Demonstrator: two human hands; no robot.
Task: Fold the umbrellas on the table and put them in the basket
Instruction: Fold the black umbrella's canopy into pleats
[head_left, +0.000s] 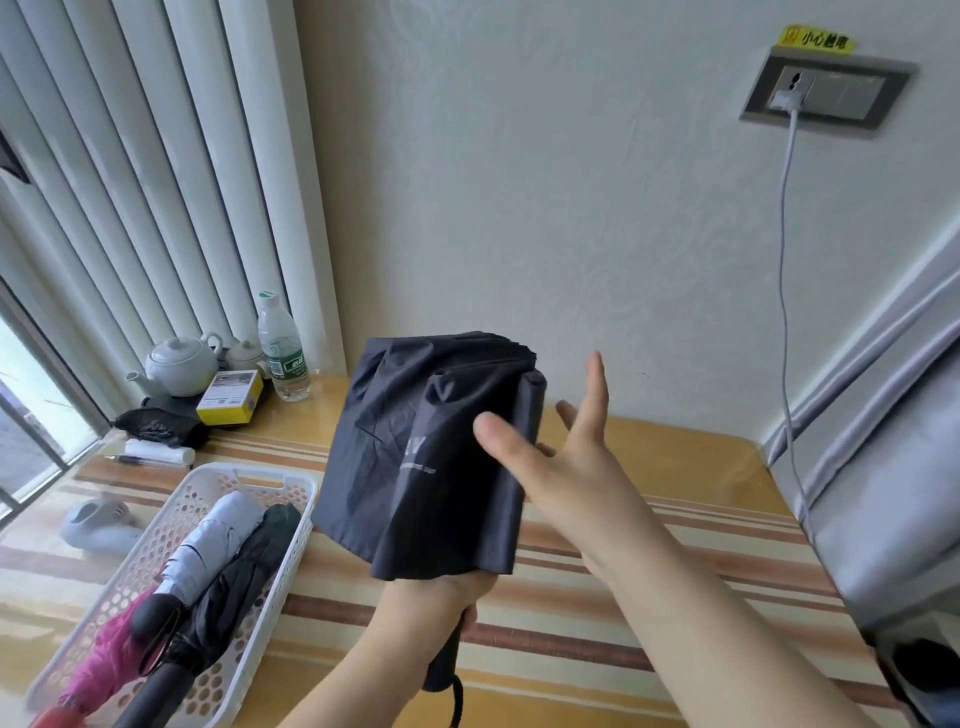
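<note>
The left hand (441, 597) is nearest the camera, its grip curled round the handle (444, 660) of a dark umbrella (431, 457) and holding it upright above the counter (649, 571), just right of the basket. The canopy hangs loose and bunched above the fist, not yet wrapped tight, with faint pale lettering on one panel. A black wrist strap (457, 706) dangles from the handle's lower end. The right hand (561, 462) reaches in from the right, its grip spread with fingers straight, the thumb lying against the canopy's right fold and the other fingers fanned clear of the cloth.

A white perforated basket (291, 525) sits by the counter's near-left corner. Inside lie a pale grey folded umbrella (213, 545), a black one (244, 577) and a pink one (104, 660), side by side.

Towards the far-left corner stand a white teapot (179, 364), a clear water bottle (281, 348) and a yellow box (228, 397), with a crumpled black cloth (156, 426) just in front of them. A white handheld device (98, 525) lies at the left edge. On the wall, a white cable (787, 260) hangs from a socket (826, 91).
</note>
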